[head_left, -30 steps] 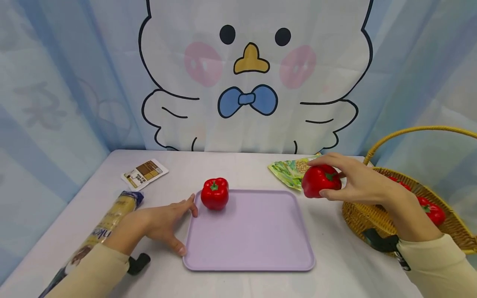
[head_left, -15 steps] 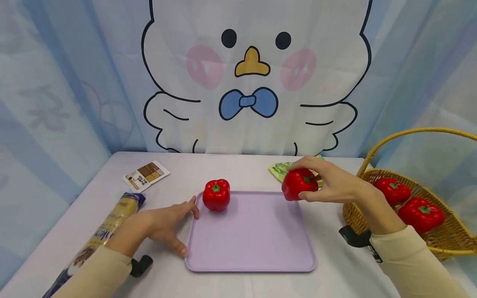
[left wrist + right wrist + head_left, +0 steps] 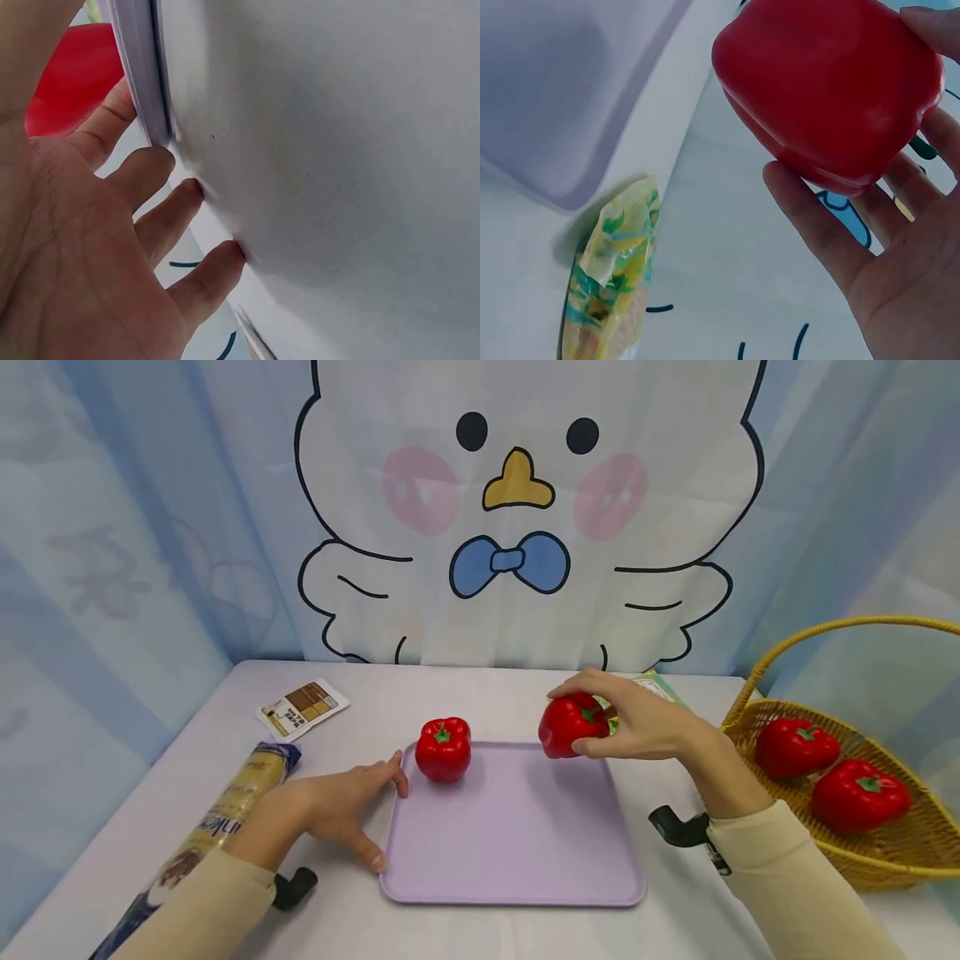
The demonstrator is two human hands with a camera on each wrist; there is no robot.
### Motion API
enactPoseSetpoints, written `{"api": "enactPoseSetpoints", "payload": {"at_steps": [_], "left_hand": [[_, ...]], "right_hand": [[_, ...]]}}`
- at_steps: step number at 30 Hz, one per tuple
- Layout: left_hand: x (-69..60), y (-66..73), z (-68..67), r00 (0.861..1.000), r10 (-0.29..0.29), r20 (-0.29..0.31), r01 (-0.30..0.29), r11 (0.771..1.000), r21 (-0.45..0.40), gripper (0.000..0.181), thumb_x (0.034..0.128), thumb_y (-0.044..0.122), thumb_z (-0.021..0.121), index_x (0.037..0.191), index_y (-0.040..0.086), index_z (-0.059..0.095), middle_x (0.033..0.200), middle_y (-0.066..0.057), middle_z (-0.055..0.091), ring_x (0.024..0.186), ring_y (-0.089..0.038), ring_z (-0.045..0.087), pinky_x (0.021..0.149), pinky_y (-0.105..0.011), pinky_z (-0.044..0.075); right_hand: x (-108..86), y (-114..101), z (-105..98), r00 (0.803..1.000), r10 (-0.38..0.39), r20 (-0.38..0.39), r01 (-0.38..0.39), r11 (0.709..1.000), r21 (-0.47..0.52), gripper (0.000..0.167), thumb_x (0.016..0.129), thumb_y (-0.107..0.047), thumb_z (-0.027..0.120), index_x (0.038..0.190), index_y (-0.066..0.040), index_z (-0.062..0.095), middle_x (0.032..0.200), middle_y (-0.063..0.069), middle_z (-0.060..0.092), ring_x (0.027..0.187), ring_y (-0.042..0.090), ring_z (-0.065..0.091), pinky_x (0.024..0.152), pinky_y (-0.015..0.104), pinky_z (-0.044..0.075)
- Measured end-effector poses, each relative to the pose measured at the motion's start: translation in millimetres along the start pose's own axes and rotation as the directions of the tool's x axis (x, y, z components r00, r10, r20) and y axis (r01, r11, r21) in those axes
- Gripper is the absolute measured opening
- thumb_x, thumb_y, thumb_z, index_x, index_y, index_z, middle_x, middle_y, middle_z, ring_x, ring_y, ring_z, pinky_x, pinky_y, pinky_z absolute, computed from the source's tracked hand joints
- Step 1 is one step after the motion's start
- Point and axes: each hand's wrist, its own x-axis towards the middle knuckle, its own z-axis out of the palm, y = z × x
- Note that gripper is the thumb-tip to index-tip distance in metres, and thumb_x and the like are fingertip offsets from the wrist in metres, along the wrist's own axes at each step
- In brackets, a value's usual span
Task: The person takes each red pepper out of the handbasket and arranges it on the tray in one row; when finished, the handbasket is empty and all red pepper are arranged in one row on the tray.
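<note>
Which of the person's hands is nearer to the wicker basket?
Right. The right hand, gripping a red pepper near the far right corner of the tray, is left of the wicker basket; the left hand is farther off, at the tray's left edge.

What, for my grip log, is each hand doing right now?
Left hand: open, at the edge of the tray, holding nothing.
Right hand: closed, holding a red pepper.

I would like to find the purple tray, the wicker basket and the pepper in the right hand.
Purple tray (image 3: 513, 847): head view, bare floor.
Wicker basket (image 3: 888, 867): head view, near rim.
Held pepper (image 3: 829, 82): right wrist view, red side.
</note>
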Motion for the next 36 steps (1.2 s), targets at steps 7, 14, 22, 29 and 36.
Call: {"api": "enactPoseSetpoints", "payload": {"at_steps": [7,14,22,29,36], "left_hand": [[1.4,1.9,-1.5,1.000,-0.026,0.011,0.026,0.999,0.020,0.083,0.0624,0.054,0.095,0.126,0.034,0.045,0.173,-0.014,0.012,0.154,-0.038,0.025,0.120,-0.065,0.026],[1.5,2.8,-2.4,0.999,-0.036,0.015,0.035,0.999,0.025,0.082,0.0623,0.055,0.094,0.125,0.035,0.045,0.172,-0.014,0.013,0.153,-0.038,0.026,0.118,-0.067,0.028],[3.9,6.3,-4.3,0.999,-0.040,0.019,0.040,0.999,0.033,0.085,0.0616,0.056,0.094,0.127,0.035,0.045,0.170,-0.015,0.020,0.151,-0.038,0.029,0.117,-0.068,0.030],[3.6,6.1,-2.6,0.999,-0.049,0.012,0.049,0.998,0.033,0.084,0.0613,0.055,0.094,0.127,0.035,0.045,0.170,-0.015,0.020,0.150,-0.037,0.030,0.117,-0.068,0.031],[2.5,5.2,-1.8,0.998,-0.059,0.017,0.058,0.998,0.019,0.083,0.0611,0.054,0.095,0.125,0.036,0.046,0.171,-0.014,0.017,0.151,-0.039,0.029,0.116,-0.069,0.031]], "right_hand": [[12.5,0.8,12.1,1.000,0.018,0.014,-0.018,1.000,0.005,0.063,0.078,-0.021,0.083,0.137,-0.019,0.060,0.135,0.002,0.060,0.119,0.025,0.058,0.088,0.038,0.061],[26.8,-6.0,24.9,0.998,0.044,0.038,-0.045,0.999,0.022,0.066,0.079,-0.027,0.086,0.138,-0.021,0.057,0.134,0.001,0.061,0.119,0.024,0.059,0.088,0.038,0.061],[35.6,-16.4,34.0,0.994,0.057,0.092,-0.058,0.998,0.011,0.060,0.081,-0.029,0.085,0.134,-0.023,0.057,0.130,-0.003,0.062,0.121,0.019,0.057,0.087,0.033,0.060],[45.2,-13.3,43.1,0.994,0.065,0.091,-0.064,0.998,-0.019,0.063,0.082,-0.038,0.086,0.137,-0.023,0.059,0.133,-0.003,0.062,0.122,0.020,0.057,0.087,0.035,0.061],[52.6,-10.9,49.9,0.985,0.104,0.135,-0.099,0.994,-0.047,0.066,0.081,-0.044,0.087,0.138,-0.024,0.061,0.138,-0.003,0.061,0.127,0.022,0.055,0.095,0.040,0.059]]}}
